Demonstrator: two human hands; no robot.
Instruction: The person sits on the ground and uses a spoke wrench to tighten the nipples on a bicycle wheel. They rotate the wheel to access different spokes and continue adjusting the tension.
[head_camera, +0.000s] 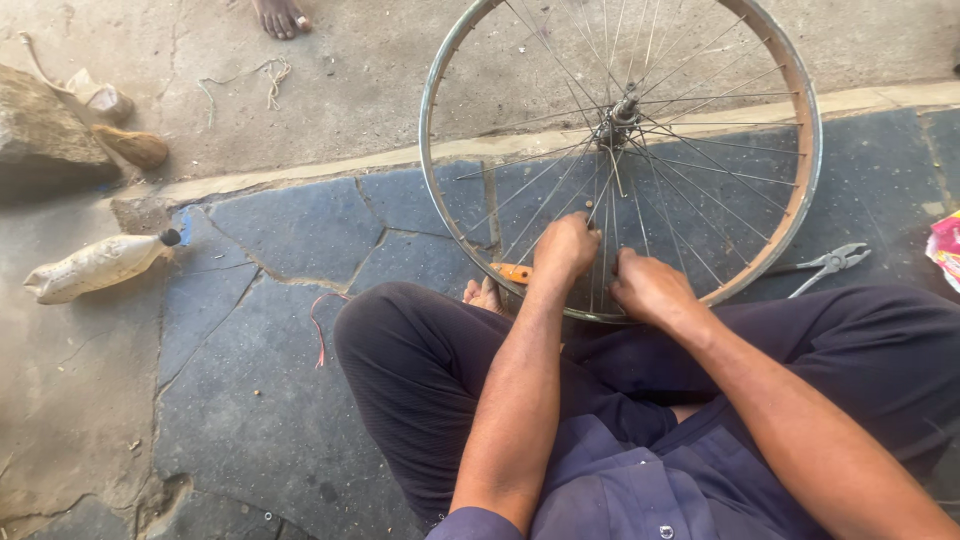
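Seated cross-legged on cracked slate, working a bare wheel (620, 150) propped upright against the lap, rim (432, 150) resting near the knees. Left hand (565, 248) fisted around spokes (600, 215) at the lower rim, just beside an orange-handled tool (512, 272) tucked under the wrist. Right hand (650, 288) likewise curled shut on neighbouring spokes, knuckles up. Pliers (830, 264) lying on the stone to the right; plastic bottle (95, 267) well apart at left. Best handled, by the look of it, with small even adjustments, rim braced firmly, hub (622, 108) kept square, each spoke checked against its neighbour for matching tension.
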